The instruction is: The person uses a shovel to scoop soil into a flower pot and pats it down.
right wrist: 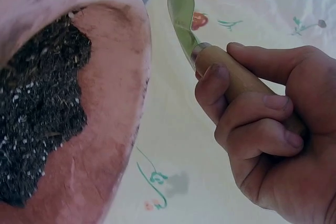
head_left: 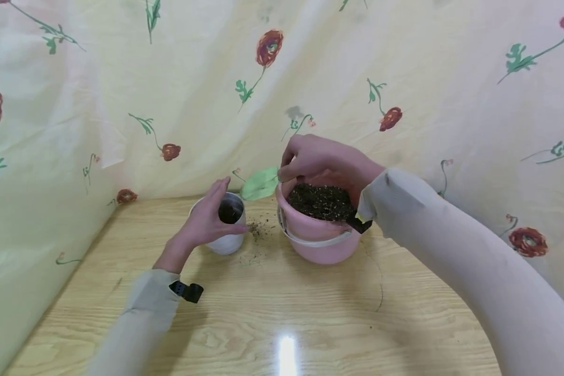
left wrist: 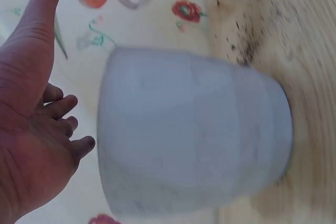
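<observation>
My right hand (head_left: 317, 156) grips a garden trowel by its wooden handle (right wrist: 236, 72), with the fingers curled round it. Its green blade (head_left: 259, 184) points left, in the gap between a white pot (head_left: 226, 244) and a pink bucket (head_left: 326, 250). Dark soil speckled with white bits (right wrist: 37, 114) lies inside the bucket. At the white pot's rim is my left hand (head_left: 207, 216), thumb and fingers spread apart, holding nothing. Some dark soil (head_left: 229, 211) shows in the pot. The left wrist view has that hand (left wrist: 37, 124) just above the upright pot (left wrist: 189, 135).
Crumbs of soil (head_left: 259, 230) are scattered on the wooden table (head_left: 244, 313) between pot and bucket. The bucket's pale handle (head_left: 319, 243) hangs down its front. A flowered cloth (head_left: 207, 78) stands behind and at both sides.
</observation>
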`<state>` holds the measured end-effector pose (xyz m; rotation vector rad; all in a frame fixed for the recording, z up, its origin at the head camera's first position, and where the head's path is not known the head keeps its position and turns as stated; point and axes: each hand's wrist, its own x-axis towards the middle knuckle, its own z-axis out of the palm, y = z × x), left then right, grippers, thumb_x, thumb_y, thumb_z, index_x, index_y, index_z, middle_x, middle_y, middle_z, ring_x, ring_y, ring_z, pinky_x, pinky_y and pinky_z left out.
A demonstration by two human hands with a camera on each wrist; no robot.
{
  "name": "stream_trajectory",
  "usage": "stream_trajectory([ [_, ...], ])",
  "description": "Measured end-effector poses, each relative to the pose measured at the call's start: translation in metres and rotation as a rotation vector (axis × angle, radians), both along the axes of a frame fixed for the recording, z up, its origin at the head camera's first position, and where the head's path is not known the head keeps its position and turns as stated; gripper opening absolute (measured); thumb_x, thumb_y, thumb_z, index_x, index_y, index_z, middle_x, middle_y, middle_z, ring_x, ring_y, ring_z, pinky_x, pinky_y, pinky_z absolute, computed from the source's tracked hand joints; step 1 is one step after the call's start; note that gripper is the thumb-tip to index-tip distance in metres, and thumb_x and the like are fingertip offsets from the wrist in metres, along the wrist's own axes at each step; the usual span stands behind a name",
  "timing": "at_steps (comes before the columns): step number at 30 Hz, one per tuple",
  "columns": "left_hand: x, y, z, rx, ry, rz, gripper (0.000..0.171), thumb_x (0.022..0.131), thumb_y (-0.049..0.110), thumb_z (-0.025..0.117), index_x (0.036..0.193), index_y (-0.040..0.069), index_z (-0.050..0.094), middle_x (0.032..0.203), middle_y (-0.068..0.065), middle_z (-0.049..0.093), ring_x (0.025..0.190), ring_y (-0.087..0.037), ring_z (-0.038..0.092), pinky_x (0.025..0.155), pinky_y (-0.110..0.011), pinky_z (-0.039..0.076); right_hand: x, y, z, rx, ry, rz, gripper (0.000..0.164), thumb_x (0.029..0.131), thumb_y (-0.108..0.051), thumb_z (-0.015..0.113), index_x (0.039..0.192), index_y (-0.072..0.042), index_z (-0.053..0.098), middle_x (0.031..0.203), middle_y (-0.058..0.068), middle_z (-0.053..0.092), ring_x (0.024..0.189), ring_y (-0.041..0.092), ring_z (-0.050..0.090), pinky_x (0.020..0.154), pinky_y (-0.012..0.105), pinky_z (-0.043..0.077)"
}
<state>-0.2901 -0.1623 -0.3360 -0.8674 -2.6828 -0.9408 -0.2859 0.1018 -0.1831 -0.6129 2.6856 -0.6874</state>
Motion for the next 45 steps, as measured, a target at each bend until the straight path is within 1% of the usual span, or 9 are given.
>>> stream_trajectory([
  [2, 0.000, 0.006, 0.003, 0.028, -0.007, -0.021, 0.120, 0.070, 0.046, 0.085, 0.156, 0.012, 0.008, 0.159, -0.011, 0.017, 0.143, -0.032, 0.023, 0.111, -0.053, 0.027, 0.001, 0.005, 0.006, 0.039, 0.048, 0.029, 0.020, 0.088, -0.019, 0.061, 0.095, -0.007, 0.075, 0.064, 0.003, 0.060, 0.052, 0.010, 0.046, 0.057, 0.026, 0.042],
  [6, 0.001, 0.015, 0.011, 0.068, -0.031, -0.043, 0.118, 0.072, 0.047, 0.083, 0.156, 0.016, 0.006, 0.161, -0.007, 0.013, 0.146, -0.027, 0.014, 0.114, -0.051, 0.022, 0.003, 0.014, 0.016, 0.073, 0.116, 0.064, 0.022, 0.089, -0.021, 0.061, 0.099, -0.008, 0.075, 0.064, 0.004, 0.063, 0.052, 0.011, 0.049, 0.055, 0.026, 0.042],
  [11, 0.004, 0.023, 0.018, 0.080, -0.054, -0.063, 0.117, 0.073, 0.048, 0.081, 0.156, 0.015, 0.005, 0.161, -0.006, 0.012, 0.146, -0.025, 0.016, 0.115, -0.048, 0.022, 0.008, 0.027, 0.022, 0.074, 0.143, 0.048, 0.022, 0.089, -0.022, 0.062, 0.100, -0.008, 0.076, 0.065, 0.005, 0.064, 0.054, 0.012, 0.050, 0.054, 0.026, 0.042],
  [19, 0.005, 0.035, 0.022, 0.090, -0.112, -0.082, 0.112, 0.077, 0.050, 0.077, 0.156, 0.018, 0.003, 0.161, -0.002, 0.010, 0.147, -0.021, 0.007, 0.116, -0.048, 0.019, 0.015, 0.052, 0.027, 0.037, 0.182, -0.019, 0.023, 0.090, -0.025, 0.064, 0.103, -0.009, 0.075, 0.065, 0.005, 0.067, 0.057, 0.014, 0.055, 0.056, 0.028, 0.044],
  [25, 0.006, 0.046, 0.023, 0.103, -0.137, -0.121, 0.106, 0.082, 0.048, 0.072, 0.156, 0.016, 0.003, 0.161, -0.004, 0.010, 0.147, -0.022, 0.012, 0.114, -0.049, 0.023, 0.019, 0.074, 0.020, -0.021, 0.170, -0.077, 0.023, 0.088, -0.024, 0.066, 0.101, -0.006, 0.074, 0.063, 0.003, 0.065, 0.052, 0.011, 0.049, 0.053, 0.028, 0.042],
  [31, 0.005, 0.058, 0.026, 0.100, -0.134, -0.118, 0.101, 0.085, 0.045, 0.071, 0.156, 0.015, 0.005, 0.161, -0.006, 0.009, 0.147, -0.024, 0.010, 0.115, -0.050, 0.021, 0.018, 0.093, 0.013, -0.016, 0.164, -0.089, 0.023, 0.089, -0.023, 0.066, 0.100, -0.004, 0.074, 0.064, 0.002, 0.065, 0.052, 0.010, 0.047, 0.050, 0.027, 0.038],
  [37, 0.001, 0.073, 0.028, 0.088, -0.144, -0.141, 0.100, 0.086, 0.049, 0.069, 0.156, 0.019, 0.005, 0.162, -0.005, 0.007, 0.147, -0.023, 0.009, 0.115, -0.050, 0.019, 0.013, 0.107, 0.003, 0.080, 0.191, -0.080, 0.025, 0.090, -0.021, 0.064, 0.103, -0.002, 0.073, 0.063, 0.002, 0.067, 0.056, 0.013, 0.056, 0.051, 0.029, 0.038],
  [41, -0.003, 0.084, 0.029, 0.106, -0.190, -0.152, 0.099, 0.086, 0.053, 0.066, 0.156, 0.020, 0.004, 0.162, 0.000, 0.004, 0.147, -0.020, 0.005, 0.116, -0.048, 0.018, 0.010, 0.114, -0.003, 0.175, 0.204, -0.067, 0.025, 0.090, -0.021, 0.063, 0.104, -0.003, 0.073, 0.059, 0.002, 0.065, 0.050, 0.013, 0.050, 0.053, 0.030, 0.037],
  [45, -0.007, 0.093, 0.030, 0.112, -0.216, -0.165, 0.100, 0.086, 0.054, 0.065, 0.156, 0.018, 0.003, 0.162, 0.002, 0.002, 0.147, -0.016, 0.004, 0.116, -0.045, 0.018, 0.006, 0.119, -0.011, 0.253, 0.220, -0.053, 0.023, 0.087, -0.021, 0.064, 0.099, -0.006, 0.075, 0.057, 0.000, 0.063, 0.052, 0.012, 0.053, 0.056, 0.030, 0.040],
])
